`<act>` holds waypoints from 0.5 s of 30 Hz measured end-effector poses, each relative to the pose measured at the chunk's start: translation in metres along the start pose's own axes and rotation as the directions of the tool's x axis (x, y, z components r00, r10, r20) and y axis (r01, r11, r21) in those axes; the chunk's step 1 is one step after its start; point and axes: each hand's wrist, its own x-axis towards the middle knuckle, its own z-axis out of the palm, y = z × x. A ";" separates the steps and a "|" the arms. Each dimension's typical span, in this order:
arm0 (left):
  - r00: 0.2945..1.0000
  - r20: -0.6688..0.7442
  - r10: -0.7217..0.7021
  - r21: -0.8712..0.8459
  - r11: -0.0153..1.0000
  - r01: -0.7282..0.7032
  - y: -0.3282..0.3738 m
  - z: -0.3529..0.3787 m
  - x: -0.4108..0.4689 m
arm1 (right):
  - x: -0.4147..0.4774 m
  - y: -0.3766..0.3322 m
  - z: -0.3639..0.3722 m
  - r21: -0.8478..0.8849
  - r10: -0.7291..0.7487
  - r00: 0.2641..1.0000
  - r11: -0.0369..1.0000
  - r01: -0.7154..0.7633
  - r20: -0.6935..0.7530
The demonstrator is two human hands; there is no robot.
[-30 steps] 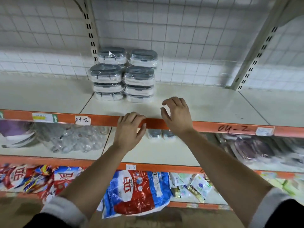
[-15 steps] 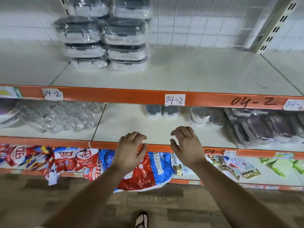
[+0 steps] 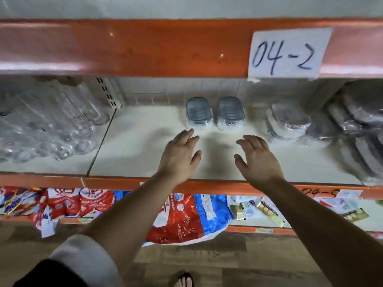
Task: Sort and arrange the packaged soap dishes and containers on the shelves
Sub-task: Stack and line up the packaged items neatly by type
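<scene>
Two wrapped soap dishes ahead, both hands empty

The left soap dish (image 3: 199, 112) and right soap dish (image 3: 230, 112) stand side by side at the back of the shelf (image 3: 141, 150), long axes front to back, straight ahead of the hands. The left hand (image 3: 180, 156), fingers spread, holding nothing, is nearer, fingertips just short of its dish; the right hand (image 3: 258, 158), likewise spread and empty, hovers apart. Clear containers (image 3: 51, 129) lie leftward, grey wrapped packs (image 3: 290, 123) rightward

Rolled pale sleeve (image 3: 83, 257), dark top (image 3: 49, 275), black sandal (image 3: 183, 279)
</scene>
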 end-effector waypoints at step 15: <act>0.985 -0.132 -0.112 -0.084 0.991 0.101 -0.031 0.061 0.083 | 0.099 0.005 0.050 -0.033 0.109 0.994 0.994 -0.108 0.014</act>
